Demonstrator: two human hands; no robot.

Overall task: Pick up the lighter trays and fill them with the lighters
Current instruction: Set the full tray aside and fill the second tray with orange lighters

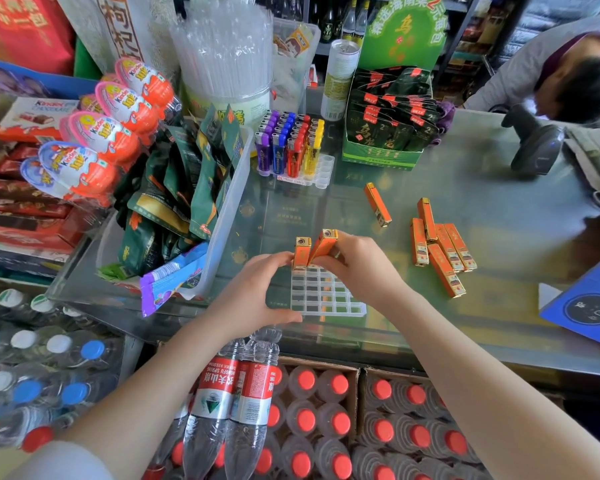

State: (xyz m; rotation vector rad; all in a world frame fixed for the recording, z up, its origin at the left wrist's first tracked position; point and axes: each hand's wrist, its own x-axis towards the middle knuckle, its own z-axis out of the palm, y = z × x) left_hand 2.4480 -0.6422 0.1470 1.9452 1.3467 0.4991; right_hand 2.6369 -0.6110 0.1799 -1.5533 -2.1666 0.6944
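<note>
A clear plastic lighter tray (326,293) with a grid of cells lies on the glass counter in front of me. My left hand (257,289) holds the tray's left edge and touches an upright orange lighter (301,252) standing in a far cell. My right hand (354,263) grips a second orange lighter (324,244), tilted over the tray's far edge. Several loose orange lighters (440,251) lie to the right, and one more (377,204) lies apart farther back.
A second tray of coloured lighters (291,147) stands at the back. A clear bin of snack packs (222,209) sits left, a green display box (381,154) behind, a barcode scanner (534,140) at right. Water bottles (243,393) stand below. Another person leans in at far right.
</note>
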